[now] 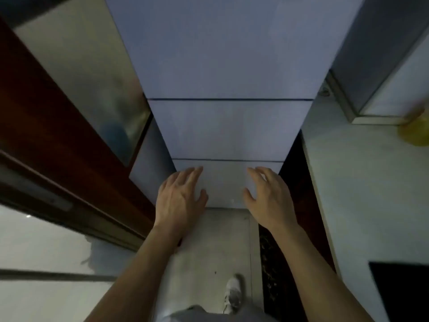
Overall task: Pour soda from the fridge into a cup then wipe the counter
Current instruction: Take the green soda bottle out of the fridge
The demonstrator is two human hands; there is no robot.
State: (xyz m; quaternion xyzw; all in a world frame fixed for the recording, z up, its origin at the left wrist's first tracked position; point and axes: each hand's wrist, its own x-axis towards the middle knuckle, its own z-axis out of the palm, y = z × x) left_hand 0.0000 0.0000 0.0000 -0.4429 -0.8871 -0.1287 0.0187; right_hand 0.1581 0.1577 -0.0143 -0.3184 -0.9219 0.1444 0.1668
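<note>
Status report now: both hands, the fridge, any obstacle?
Left hand open, right hand open, both empty. Fridge shut, straight ahead. No soda or cup in view. Nothing blocks the doors.

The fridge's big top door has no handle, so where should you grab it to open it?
Probably an edge of the fridge's top door: no handle shows on its flat front. Which side swings cannot be told. The seam beneath it may offer finger room. Both the left hand and right hand hover open, lower down.
</note>
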